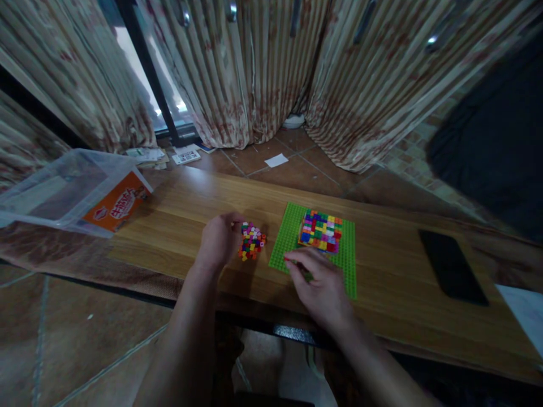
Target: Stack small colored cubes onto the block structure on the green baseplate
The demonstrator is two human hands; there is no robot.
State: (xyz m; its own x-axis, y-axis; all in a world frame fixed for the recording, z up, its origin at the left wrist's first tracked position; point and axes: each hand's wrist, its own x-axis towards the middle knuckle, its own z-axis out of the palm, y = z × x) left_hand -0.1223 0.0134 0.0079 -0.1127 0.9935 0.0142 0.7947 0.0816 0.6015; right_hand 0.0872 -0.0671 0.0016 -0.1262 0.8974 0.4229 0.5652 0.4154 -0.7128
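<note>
Just right of center, a brick block [321, 230] sits on a green board [288, 232]; the right hand [322, 282] pinches what seems a red piece [287, 259], best kept level. The left hand [218, 240] curls by loose bricks [251, 242], its hold unclear.

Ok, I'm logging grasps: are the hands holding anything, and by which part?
The right hand seems to pinch a small red brick, gripped part unclear; for the left hand, I cannot tell.
</note>
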